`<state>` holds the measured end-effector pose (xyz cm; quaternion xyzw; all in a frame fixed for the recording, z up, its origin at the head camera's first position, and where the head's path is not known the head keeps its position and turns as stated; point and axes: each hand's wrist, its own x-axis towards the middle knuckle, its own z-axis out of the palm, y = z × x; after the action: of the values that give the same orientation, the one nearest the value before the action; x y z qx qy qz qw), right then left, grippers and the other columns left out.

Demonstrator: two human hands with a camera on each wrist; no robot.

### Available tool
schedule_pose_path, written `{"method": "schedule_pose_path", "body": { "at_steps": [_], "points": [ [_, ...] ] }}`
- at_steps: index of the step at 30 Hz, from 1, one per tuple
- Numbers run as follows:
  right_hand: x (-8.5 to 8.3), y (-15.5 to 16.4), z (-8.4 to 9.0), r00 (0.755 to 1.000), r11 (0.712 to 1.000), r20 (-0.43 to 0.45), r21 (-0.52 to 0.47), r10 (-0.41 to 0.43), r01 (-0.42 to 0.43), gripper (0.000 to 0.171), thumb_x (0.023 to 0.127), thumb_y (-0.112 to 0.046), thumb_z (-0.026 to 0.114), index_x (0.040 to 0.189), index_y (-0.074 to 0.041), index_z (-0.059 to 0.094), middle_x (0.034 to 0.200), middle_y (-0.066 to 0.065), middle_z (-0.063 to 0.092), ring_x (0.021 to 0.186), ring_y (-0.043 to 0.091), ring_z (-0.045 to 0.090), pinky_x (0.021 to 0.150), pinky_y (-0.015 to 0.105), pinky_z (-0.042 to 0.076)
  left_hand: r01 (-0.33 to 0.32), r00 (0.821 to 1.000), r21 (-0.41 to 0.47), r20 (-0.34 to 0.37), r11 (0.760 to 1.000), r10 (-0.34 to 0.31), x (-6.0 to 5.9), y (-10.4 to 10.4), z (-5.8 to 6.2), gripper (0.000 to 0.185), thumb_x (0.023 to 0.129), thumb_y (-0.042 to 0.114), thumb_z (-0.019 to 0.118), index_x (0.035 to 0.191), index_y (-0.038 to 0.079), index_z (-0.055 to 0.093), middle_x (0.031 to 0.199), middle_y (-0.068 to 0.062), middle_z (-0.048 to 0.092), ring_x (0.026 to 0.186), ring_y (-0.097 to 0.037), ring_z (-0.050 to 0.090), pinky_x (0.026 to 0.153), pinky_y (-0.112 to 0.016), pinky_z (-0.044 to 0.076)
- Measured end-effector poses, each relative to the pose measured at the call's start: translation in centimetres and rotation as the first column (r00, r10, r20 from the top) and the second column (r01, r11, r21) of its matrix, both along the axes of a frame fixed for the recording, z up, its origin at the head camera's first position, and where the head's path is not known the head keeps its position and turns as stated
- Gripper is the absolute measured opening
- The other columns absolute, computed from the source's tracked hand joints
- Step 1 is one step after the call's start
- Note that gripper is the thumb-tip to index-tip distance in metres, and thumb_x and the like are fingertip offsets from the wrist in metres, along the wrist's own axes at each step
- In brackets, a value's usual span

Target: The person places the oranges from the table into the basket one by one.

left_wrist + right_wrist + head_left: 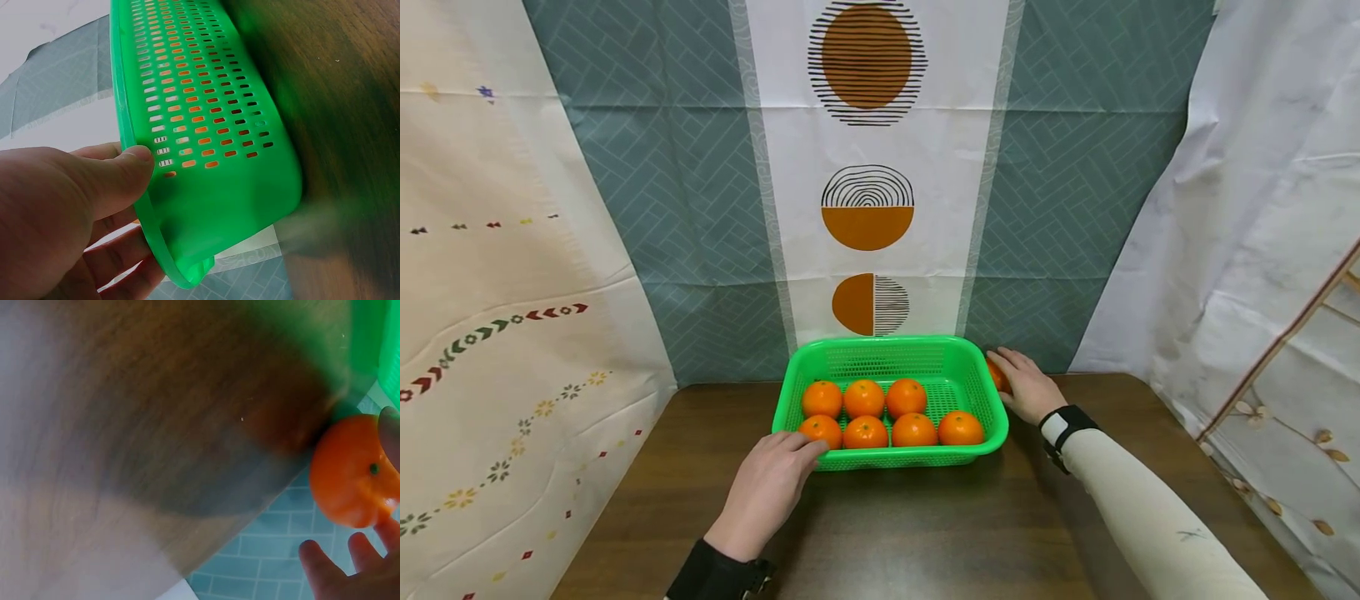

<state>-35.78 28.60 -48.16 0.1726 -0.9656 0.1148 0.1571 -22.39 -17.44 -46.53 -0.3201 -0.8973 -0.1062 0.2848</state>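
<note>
Seven oranges [865,414] lie inside a green perforated plastic basket [880,352], arranged in two rows: three behind, four in front, each touching its neighbours. An eighth orange [996,375] sits outside the basket, on the table just beside the right wall near the back corner.

Basket: rests flat on a dark wooden table [925,533], near the far edge, against a hanging backdrop cloth [865,167] printed with orange circles. Slotted walls let the fruit show through as orange specks in the left wrist view.

Left hand [767,492]: placed at the basket's near-left corner, palm down. Thumb [134,159] pressed on the outside of the rim, fingers [119,256] reaching over it toward the front-left orange; the thumb and fingers pinch the rim between them. Judged a steadying hold, keeping the light basket from sliding.

Right hand [1026,387]: reaches past the right wall, forearm in a pale sleeve, wrist band showing. Fingers [325,559] are apart and curved over the loose orange [353,472], tips on or close to its skin; the hand cups the fruit from above and behind, but a firm clamp cannot be confirmed, since the wrist view shows gaps between fingertips and peel. Judged a hand settling onto the fruit beside the wall.

Surroundings: pale embroidered curtains [497,292] hang at both sides.
</note>
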Motion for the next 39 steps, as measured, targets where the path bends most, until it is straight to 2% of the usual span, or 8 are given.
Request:
{"method": "schedule_pose_path", "body": {
  "at_steps": [6,16,32,39],
  "points": [
    [0.2,-0.1,0.0,1.000,1.000,-0.008,-0.022,0.002,-0.002,0.072,0.092,-0.022,0.077,0.153,-0.007,0.041,0.155,0.022,0.036,0.139,0.044,0.035,0.103,0.063,0.042,0.005,1.000,0.008,0.005,1.000,-0.005,0.0,0.3,0.1,0.029,0.084,0.012,0.083,0.111,0.018,0.075,0.098,0.007,0.068,0.093,-0.018,0.063,0.091,-0.041,0.052],
    [-0.6,-0.1,-0.6,0.999,0.999,-0.045,-0.049,-0.001,-0.002,0.066,0.092,-0.024,0.077,0.147,-0.006,0.047,0.150,0.022,0.041,0.135,0.044,0.040,0.102,0.062,0.043,0.014,1.000,0.014,-0.012,1.000,-0.013,0.0,0.4,0.1,0.029,0.083,0.011,0.084,0.109,0.018,0.075,0.098,0.006,0.069,0.093,-0.019,0.063,0.092,-0.041,0.052],
    [-0.3,0.1,-0.8,0.999,0.995,-0.024,-0.097,-0.023,0.020,0.063,0.088,-0.025,0.080,0.142,-0.009,0.051,0.137,0.021,0.044,0.116,0.042,0.050,0.092,0.060,0.049,0.002,1.000,0.015,0.008,1.000,-0.002,0.3,0.3,0.3,0.030,0.083,0.010,0.084,0.111,0.017,0.075,0.101,0.005,0.070,0.096,-0.019,0.063,0.092,-0.041,0.052],
    [0.1,0.7,-1.2,0.999,0.994,-0.030,-0.108,-0.032,0.029,0.065,0.087,-0.031,0.082,0.141,-0.010,0.054,0.133,0.019,0.045,0.106,0.038,0.054,0.090,0.055,0.052,0.000,1.000,0.014,0.005,1.000,0.000,0.3,0.1,0.1,0.033,0.081,0.008,0.085,0.110,0.017,0.075,0.098,0.005,0.069,0.095,-0.019,0.063,0.091,-0.041,0.052]
  ]
}}
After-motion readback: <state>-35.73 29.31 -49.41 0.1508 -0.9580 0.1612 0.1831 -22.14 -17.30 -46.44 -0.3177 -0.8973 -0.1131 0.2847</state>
